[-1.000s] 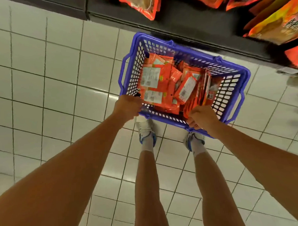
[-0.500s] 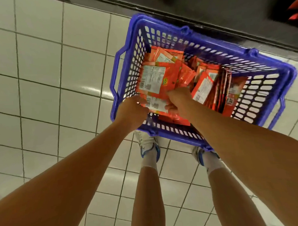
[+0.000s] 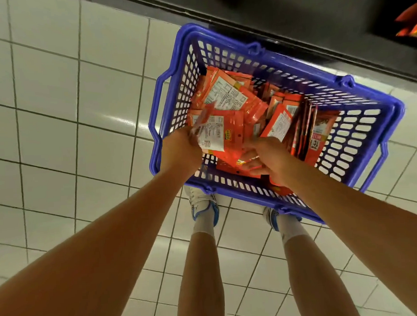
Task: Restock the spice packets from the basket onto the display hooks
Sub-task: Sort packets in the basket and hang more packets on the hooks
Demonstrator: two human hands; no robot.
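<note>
Now both hands, left hand (image 3: 182, 147) and right hand (image 3: 265, 157), pinch packets (image 3: 222, 136) inside the basket (image 3: 358, 131).

Floor (image 3: 60, 130): glossy white square tiles, dark grout lines, glare patch near centre. Black shelf base (image 3: 292, 25) runs diagonally across the top of the view. Two bare legs seen from above; left shoe (image 3: 204, 205) white with blue trim, white sock; right shoe (image 3: 272, 218) blue and white, partly hidden, white sock
</note>
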